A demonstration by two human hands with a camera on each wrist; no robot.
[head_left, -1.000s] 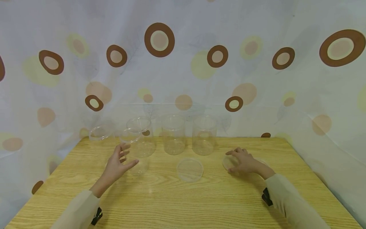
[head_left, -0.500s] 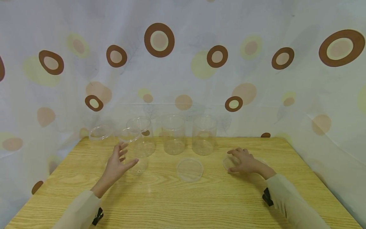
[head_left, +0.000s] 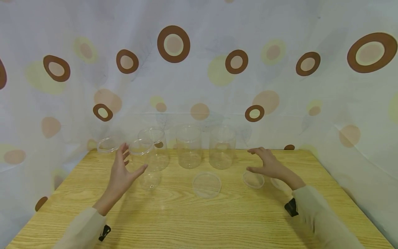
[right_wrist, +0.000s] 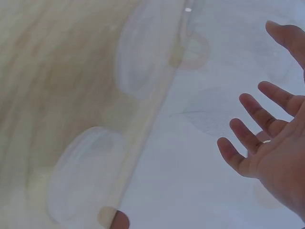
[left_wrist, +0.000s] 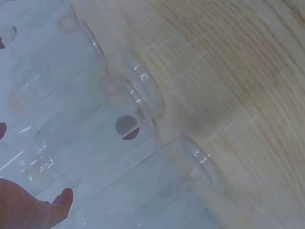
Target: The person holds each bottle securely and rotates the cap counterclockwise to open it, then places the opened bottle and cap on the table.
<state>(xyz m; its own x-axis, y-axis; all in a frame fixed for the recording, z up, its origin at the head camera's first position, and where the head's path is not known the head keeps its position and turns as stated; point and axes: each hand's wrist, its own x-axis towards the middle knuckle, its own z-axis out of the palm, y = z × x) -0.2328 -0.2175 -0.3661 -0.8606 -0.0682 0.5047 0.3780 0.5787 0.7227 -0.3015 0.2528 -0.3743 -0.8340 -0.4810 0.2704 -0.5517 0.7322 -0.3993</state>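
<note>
In the head view, my left hand (head_left: 119, 176) is raised with thumb and fingers spread apart, just left of a clear plastic jar (head_left: 141, 160) that stands without a lid. Nothing is held in it. Another open clear jar (head_left: 108, 145) stands farther left, partly hidden behind this hand. My right hand (head_left: 270, 166) hovers over the table, fingers extended and holding nothing. Below it lies a round clear lid (head_left: 253, 180), with a second lid (head_left: 280, 184) partly covered by the wrist. The right wrist view shows the fingers (right_wrist: 248, 136) spread, apart from the lids.
Three more clear jars stand in a back row: the left jar (head_left: 158, 155), the middle jar (head_left: 189, 152) and the right jar (head_left: 222, 152). Another clear lid (head_left: 206, 185) lies on the wooden table (head_left: 199, 221) in front of them. A patterned curtain (head_left: 199, 79) hangs behind.
My right hand has lifted off the lid it was resting over, uncovering it. My left hand has shifted slightly left and up, away from the front jar. Jars and lids look nearly unmoved.
</note>
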